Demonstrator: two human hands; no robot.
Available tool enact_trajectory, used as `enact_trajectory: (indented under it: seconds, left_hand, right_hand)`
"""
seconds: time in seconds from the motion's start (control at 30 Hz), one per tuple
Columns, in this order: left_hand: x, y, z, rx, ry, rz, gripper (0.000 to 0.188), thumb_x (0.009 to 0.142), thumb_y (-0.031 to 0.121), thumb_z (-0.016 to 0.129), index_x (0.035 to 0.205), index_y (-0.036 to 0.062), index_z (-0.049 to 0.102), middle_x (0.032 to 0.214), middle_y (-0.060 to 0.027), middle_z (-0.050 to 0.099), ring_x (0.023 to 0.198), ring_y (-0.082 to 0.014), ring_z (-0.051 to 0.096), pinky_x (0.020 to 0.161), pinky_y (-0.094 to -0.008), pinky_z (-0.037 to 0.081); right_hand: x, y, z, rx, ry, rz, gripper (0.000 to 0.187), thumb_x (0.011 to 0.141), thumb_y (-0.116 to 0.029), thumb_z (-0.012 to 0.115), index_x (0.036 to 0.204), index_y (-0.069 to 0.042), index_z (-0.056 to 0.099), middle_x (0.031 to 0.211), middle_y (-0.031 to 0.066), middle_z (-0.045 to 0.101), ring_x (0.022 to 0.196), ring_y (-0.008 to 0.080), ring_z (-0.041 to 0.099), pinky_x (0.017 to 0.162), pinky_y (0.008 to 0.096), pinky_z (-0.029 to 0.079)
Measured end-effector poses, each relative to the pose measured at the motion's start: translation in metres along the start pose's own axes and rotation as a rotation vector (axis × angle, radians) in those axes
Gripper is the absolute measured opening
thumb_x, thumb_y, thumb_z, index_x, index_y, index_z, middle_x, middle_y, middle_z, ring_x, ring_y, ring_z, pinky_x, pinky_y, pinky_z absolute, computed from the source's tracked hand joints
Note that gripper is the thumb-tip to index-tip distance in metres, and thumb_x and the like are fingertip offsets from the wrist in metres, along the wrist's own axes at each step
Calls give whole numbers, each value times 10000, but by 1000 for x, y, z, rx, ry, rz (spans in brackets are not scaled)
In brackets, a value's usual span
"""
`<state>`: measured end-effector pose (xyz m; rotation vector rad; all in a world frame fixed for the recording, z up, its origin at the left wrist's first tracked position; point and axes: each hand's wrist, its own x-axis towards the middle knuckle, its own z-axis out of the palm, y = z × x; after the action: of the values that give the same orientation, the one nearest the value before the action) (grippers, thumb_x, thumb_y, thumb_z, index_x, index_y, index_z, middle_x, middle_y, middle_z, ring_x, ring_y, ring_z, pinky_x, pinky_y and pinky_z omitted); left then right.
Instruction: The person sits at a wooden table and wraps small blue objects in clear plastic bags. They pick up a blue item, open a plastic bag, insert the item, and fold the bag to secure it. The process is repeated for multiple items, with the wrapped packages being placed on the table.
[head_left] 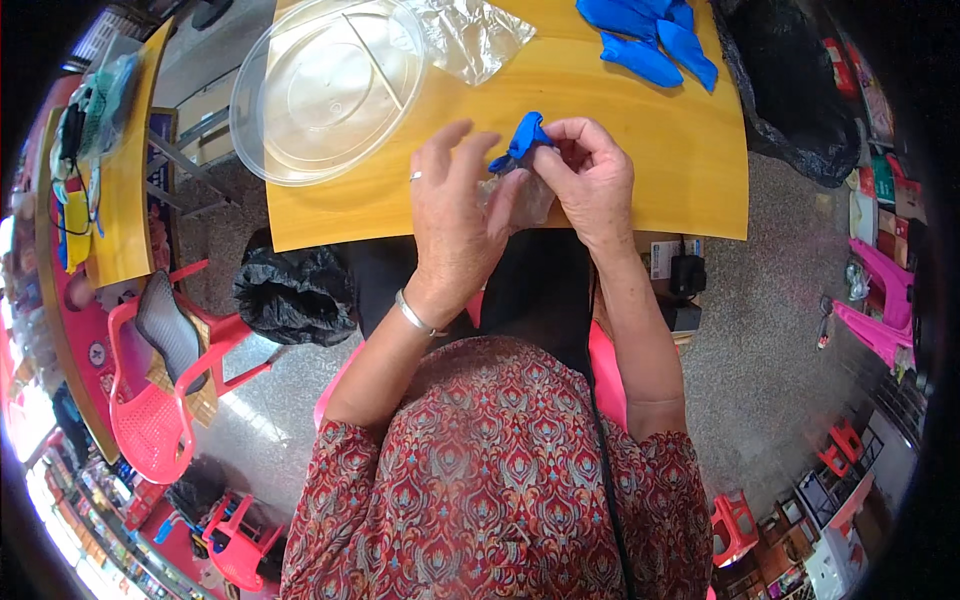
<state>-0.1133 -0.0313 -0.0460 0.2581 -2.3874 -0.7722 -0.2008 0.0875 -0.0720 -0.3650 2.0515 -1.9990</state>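
Your right hand point(597, 185) pinches the crumpled blue piece point(527, 133) over the near edge of the table point(685, 185), while your left hand point(455, 205) is loose, fingers spread, its thumb by the clear plastic film point(538, 203). A hard tug could tear the thin blue piece; with your left hand loose, the film could slip past that edge.

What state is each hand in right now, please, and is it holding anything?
Left hand: open, fingers spread; whether its thumb touches the clear plastic cannot be told.
Right hand: closed, thumb and fingers pinching the blue piece.
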Motion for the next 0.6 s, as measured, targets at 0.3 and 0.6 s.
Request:
enact_trajectory:
  seconds: [0.3, 0.6]
  left_hand:
    - [15, -18, 17, -188, -46, 74, 195, 756, -7, 716, 922, 20, 617, 866, -128, 606, 797, -286, 604, 701, -349, 483]
    - [-1, -22, 24, -304, -162, -78, 190, 759, 15, 692, 903, 14, 567, 817, -147, 569, 799, -337, 571, 689, -408, 469]
  right_hand:
    - [6, 4, 1, -147, 43, -42, 126, 779, -46, 734, 858, -31, 637, 757, -8, 644, 670, 52, 580, 613, 217, 480]
    - [8, -1, 11, -410, 152, -230, 178, 738, -125, 750, 775, -41, 597, 694, 93, 660, 611, 207, 659, 579, 325, 520]
